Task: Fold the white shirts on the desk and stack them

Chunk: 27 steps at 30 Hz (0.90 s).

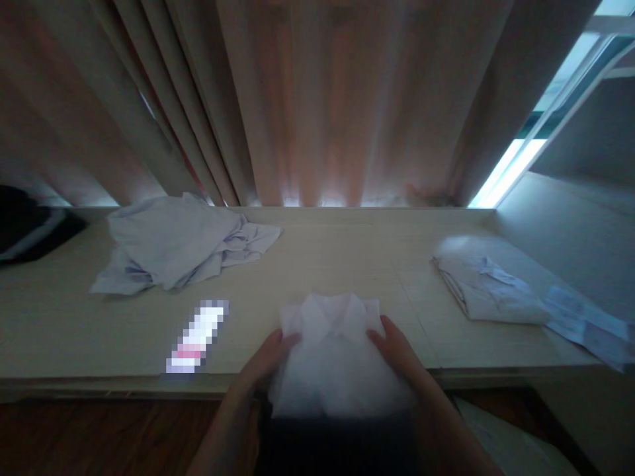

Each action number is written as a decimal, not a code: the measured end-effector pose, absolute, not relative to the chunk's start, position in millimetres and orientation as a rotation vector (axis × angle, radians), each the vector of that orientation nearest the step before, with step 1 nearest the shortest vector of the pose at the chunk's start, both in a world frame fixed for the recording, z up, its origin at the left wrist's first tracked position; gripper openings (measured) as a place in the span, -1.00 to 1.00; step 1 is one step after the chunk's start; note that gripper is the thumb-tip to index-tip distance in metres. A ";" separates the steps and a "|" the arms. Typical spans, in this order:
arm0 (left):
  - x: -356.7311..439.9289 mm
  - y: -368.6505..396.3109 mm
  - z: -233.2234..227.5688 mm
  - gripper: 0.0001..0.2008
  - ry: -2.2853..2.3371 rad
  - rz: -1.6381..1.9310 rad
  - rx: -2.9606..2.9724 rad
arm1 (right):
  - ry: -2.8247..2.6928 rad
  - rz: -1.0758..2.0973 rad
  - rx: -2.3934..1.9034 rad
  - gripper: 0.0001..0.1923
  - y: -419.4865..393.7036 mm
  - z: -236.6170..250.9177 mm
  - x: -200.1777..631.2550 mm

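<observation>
Centrally, at 6 o'clock: white folded shirt [333,350] at the table's [347,258] near edge, its lower part lost in shadow. Left hand [265,360] and right hand [397,350] grip its sides, fingertips tucked out of sight. At 10 o'clock, crumpled pale shirts [173,244]; at 3 o'clock, a folded shirt [489,287]. Pixelated object [197,336] unidentifiable. Dark item [30,228] cut off at 9 o'clock.

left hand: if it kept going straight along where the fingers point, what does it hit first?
The left hand points up and slightly right, fingertips already on the white shirt. Past it, bare table and probably the curtain; depth unclear.
</observation>
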<state>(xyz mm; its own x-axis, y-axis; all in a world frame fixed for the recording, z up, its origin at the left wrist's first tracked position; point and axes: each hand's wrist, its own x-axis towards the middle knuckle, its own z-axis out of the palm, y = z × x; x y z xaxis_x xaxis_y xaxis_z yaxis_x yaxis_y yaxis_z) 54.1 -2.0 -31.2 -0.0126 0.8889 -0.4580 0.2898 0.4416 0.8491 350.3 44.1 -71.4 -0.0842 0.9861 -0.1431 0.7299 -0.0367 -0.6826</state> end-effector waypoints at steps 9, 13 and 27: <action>57.4 -4.3 -35.4 -0.54 1.606 0.713 1.003 | -1.885 0.938 -2.164 -0.34 40.0 -68.7 358.8; 62.6 -7.4 -33.5 -0.52 1.504 0.757 0.971 | -1.880 0.941 -2.154 -0.37 39.9 -70.1 350.9; 57.5 -33.6 -32.4 -0.44 1.342 0.802 0.782 | -1.893 1.037 -1.888 -0.51 17.6 -62.1 372.5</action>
